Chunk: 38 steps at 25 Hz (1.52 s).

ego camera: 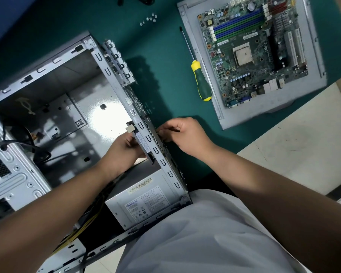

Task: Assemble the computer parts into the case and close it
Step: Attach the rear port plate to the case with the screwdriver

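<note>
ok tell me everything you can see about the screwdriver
The screwdriver lies flat on the green table mat, between the open computer case and the grey side panel carrying the motherboard. It has a long thin dark metal shaft, tip pointing away from the person toward the loose screws, and a thick dark green handle with yellow bands at collar and butt, rubbery looking. The butt end lies at the panel's edge. Neither hand touches it.

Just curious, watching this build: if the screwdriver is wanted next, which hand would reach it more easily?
Probably the right hand: it is outside the case, on the screwdriver's side. The left hand is inside the case, behind its wall.
</note>
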Each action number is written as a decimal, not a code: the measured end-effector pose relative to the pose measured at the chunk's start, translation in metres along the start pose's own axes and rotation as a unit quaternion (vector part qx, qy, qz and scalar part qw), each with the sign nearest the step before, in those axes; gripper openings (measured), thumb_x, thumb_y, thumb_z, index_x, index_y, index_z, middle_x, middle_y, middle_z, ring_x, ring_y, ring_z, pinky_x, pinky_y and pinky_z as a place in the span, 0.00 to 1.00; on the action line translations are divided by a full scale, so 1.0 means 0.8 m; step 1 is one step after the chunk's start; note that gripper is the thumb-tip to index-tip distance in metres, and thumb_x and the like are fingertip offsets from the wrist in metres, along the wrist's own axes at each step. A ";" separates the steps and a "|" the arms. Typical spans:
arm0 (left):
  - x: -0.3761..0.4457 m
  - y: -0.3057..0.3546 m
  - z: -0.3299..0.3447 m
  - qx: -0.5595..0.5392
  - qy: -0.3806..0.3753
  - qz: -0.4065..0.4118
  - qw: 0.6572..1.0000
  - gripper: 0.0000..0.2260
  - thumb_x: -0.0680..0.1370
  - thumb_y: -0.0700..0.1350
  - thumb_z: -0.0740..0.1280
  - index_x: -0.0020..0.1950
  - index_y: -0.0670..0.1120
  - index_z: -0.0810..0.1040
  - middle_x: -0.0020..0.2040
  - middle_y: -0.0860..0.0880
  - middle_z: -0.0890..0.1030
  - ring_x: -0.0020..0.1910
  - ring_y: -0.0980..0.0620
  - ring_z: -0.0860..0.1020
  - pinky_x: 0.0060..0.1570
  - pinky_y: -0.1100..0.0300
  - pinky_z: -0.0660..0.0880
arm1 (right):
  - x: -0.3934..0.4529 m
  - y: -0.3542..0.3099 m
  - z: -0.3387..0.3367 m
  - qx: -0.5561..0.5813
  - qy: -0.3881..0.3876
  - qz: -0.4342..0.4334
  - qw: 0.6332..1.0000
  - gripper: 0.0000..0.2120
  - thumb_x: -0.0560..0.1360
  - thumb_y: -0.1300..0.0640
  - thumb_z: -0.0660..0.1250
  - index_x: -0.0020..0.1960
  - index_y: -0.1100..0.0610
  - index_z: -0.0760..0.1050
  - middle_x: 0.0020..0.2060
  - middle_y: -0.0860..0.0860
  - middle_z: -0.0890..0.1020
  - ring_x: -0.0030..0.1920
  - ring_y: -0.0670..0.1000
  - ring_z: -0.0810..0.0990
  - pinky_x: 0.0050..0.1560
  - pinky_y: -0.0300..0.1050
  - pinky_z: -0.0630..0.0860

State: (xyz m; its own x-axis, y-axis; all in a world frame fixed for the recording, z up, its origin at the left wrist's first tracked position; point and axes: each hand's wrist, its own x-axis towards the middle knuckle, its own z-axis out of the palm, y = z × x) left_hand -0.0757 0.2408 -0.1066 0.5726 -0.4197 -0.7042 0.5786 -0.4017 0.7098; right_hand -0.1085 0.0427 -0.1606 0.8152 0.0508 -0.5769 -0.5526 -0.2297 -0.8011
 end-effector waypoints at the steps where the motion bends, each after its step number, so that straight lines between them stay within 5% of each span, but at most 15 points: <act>1: -0.001 0.001 0.001 0.000 0.000 0.005 1.000 0.11 0.77 0.24 0.64 0.47 0.36 0.82 0.38 0.52 0.87 0.37 0.59 0.84 0.38 0.69 0.78 | 0.001 -0.001 -0.001 0.007 -0.003 0.011 1.000 0.04 0.75 0.58 0.75 0.46 0.50 0.87 0.40 0.46 0.87 0.44 0.48 0.86 0.54 0.57 0.82; 8: 0.000 0.001 0.001 -0.009 0.003 0.015 1.000 0.09 0.77 0.24 0.66 0.48 0.36 0.82 0.39 0.51 0.87 0.39 0.58 0.85 0.40 0.68 0.78 | 0.008 -0.003 -0.001 0.045 -0.021 0.057 0.997 0.03 0.75 0.61 0.76 0.45 0.54 0.85 0.42 0.56 0.87 0.47 0.65 0.85 0.54 0.65 0.81; 16: 0.004 -0.007 -0.004 0.000 0.005 -0.003 1.000 0.07 0.77 0.27 0.67 0.52 0.32 0.82 0.43 0.48 0.88 0.42 0.55 0.85 0.42 0.67 0.79 | 0.002 0.004 0.008 0.031 -0.014 0.015 0.999 0.05 0.77 0.59 0.73 0.45 0.49 0.82 0.42 0.52 0.86 0.44 0.61 0.82 0.54 0.64 0.79; 20: 0.007 -0.009 -0.007 0.010 0.008 -0.012 1.000 0.06 0.77 0.29 0.69 0.53 0.33 0.82 0.45 0.47 0.88 0.44 0.57 0.85 0.44 0.67 0.79 | 0.000 0.006 0.012 0.034 0.002 -0.001 0.999 0.04 0.77 0.60 0.72 0.45 0.52 0.82 0.40 0.51 0.85 0.41 0.49 0.80 0.51 0.60 0.79; 30: 0.006 -0.004 -0.006 0.002 0.029 -0.034 0.999 0.07 0.77 0.27 0.68 0.53 0.30 0.82 0.46 0.42 0.87 0.42 0.56 0.85 0.41 0.68 0.78 | 0.000 0.004 0.013 0.093 0.014 0.027 0.995 0.08 0.76 0.63 0.74 0.43 0.51 0.83 0.40 0.55 0.86 0.41 0.50 0.81 0.53 0.62 0.80; 38: 0.004 -0.002 -0.003 -0.003 0.045 -0.041 0.998 0.07 0.77 0.25 0.66 0.51 0.32 0.82 0.37 0.54 0.87 0.35 0.60 0.84 0.37 0.71 0.78 | 0.000 0.004 0.013 0.091 0.008 0.029 0.995 0.09 0.75 0.61 0.75 0.42 0.48 0.83 0.40 0.53 0.86 0.41 0.51 0.81 0.53 0.63 0.79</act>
State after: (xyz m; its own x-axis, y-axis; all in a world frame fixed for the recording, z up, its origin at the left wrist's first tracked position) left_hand -0.0734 0.2423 -0.1100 0.5732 -0.3097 -0.7586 0.6291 -0.4268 0.6496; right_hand -0.1121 0.0525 -0.1646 0.7823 0.0271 -0.6223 -0.6206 -0.0515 -0.7825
